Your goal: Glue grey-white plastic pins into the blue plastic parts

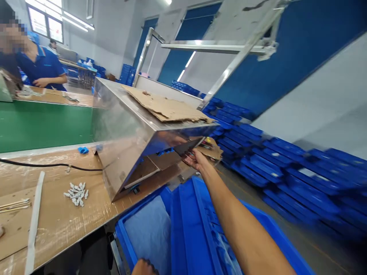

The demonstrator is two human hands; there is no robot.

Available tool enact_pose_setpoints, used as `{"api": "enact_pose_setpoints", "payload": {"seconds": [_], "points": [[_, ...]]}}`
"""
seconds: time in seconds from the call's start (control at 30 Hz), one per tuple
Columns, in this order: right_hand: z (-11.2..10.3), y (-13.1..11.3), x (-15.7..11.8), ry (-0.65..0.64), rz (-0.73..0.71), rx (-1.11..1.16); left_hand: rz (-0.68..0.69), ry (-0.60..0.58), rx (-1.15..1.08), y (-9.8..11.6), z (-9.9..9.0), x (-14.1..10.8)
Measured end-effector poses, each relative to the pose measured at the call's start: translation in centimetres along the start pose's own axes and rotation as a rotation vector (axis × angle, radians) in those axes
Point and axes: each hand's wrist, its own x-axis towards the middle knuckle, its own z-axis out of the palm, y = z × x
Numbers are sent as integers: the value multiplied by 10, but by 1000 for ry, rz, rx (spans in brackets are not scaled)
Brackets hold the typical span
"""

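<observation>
My right hand reaches to the open side of a shiny metal box, its fingers curled at a dark flat piece under the box's top. Small blue parts lie inside the box. At the bottom edge, part of my left hand shows over a blue bin lined with a cloudy plastic bag; its fingers are mostly out of frame. Torn cardboard lies on the box.
White small parts are piled on the covered table, near a black cable. Another person in blue is beyond the green belt. Blue crates are stacked at the right, behind a metal frame.
</observation>
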Motion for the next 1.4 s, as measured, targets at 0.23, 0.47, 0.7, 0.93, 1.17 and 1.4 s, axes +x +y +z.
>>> {"api": "enact_pose_setpoints", "payload": {"seconds": [0.23,0.47,0.7,0.93,1.17,1.4], "points": [[-174,74,-139,144,-45,-349,74,28,103,13,1,-7],[-310,159,-309,42,205,-748,286,359,-56,66,-73,5],[-330,191,-398,0,328,-983,808,190,102,223,-105,18],[-306,193,-436,93,408,-1110,918,-207,384,266,-52,37],[-308,197,-450,26,842,-1103,560,-323,577,251,-51,40],[-300,190,-458,-175,859,-1079,397,-476,730,253,-46,40]]}}
